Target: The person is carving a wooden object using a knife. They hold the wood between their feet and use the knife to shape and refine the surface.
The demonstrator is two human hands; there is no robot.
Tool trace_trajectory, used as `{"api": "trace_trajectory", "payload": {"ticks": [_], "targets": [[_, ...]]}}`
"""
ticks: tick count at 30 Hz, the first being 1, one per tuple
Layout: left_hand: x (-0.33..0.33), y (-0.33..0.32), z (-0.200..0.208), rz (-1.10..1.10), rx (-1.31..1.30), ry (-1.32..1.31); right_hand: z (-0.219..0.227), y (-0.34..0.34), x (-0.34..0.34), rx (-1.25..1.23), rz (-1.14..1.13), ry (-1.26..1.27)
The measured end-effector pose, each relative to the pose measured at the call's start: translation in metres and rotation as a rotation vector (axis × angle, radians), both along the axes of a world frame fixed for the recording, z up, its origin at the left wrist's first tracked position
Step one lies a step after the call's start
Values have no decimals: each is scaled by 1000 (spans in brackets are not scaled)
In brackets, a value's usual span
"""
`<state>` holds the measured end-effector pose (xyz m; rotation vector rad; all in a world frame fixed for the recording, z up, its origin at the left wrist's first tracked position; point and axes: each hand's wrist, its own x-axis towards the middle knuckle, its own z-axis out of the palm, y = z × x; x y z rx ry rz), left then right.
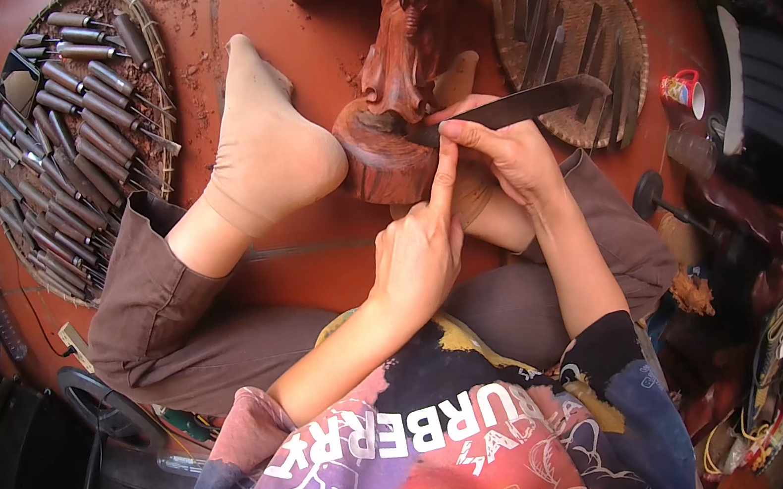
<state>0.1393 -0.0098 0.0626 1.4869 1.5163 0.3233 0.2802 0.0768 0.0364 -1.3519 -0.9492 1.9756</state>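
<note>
A dark reddish carved wooden figure (394,49) on a round wooden base (387,163) stands on the floor between my feet. My right hand (506,150) is closed around a long flat file (537,104), its thumb along the top. The rounded far end sticks out to the right, and the other end lies against the base below the figure. My left hand (419,246) presses its stretched index finger on the file near that end, beside my right thumb. Its other fingers are curled and partly hidden. My left foot (278,150), in a beige sock, touches the base's left side.
A round woven tray (152,38) of several wooden-handled chisels lies at left. Another woven tray (637,20) at right holds several files. Beyond it are a red and white mug (686,93) and cluttered cables (778,360). Wheels (104,405) stand at lower left. Wood dust litters the tiles.
</note>
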Motion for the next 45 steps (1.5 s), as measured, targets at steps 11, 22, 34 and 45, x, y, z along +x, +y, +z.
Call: {"api": "trace_trajectory", "payload": {"ticks": [11,22,34,45], "targets": [[13,-7,-26,954,-485,-1489,17,-15,-13,13,-275,123],[42,14,-35,1215,-460,-1459,3,-16,-14,-7,-253,45],[56,22,-31,1405,-422,-1531,7,-15,-16,-45,-268,15],[54,17,-40,1324,-447,-1572,12,-22,-27,-8,-350,9]]}}
